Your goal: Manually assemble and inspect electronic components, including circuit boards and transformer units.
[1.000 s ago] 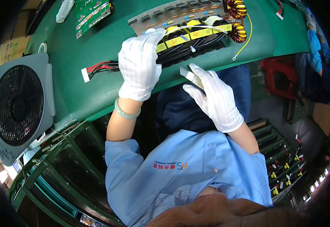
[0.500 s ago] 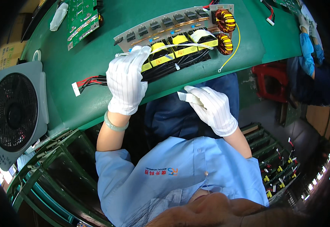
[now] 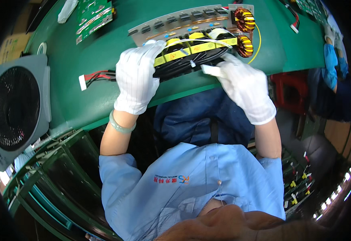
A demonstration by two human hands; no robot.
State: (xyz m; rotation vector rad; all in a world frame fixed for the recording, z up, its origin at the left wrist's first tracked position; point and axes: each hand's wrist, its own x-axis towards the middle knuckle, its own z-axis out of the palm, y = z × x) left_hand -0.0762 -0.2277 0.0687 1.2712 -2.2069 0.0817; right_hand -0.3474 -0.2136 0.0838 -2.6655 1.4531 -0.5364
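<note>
Green table [image 3: 79, 110] in a workshop. The gloved left hand [image 3: 137, 78] curls over one end of a circuit unit [image 3: 197, 48] near the table's edge, apparently steadying it; whether its fingers grip anything is hidden. The right hand [image 3: 245, 86] pinches a flat pale tool [image 3: 211, 70], its tip pointing toward black cables [image 3: 175, 69], seemingly keeping it ready. Farther left stands a fan [image 3: 15, 102].

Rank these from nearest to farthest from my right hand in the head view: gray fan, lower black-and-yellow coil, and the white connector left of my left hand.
1. Lower black-and-yellow coil: just beyond your right hand.
2. White connector: left, past your left hand.
3. Gray fan: far left.
</note>
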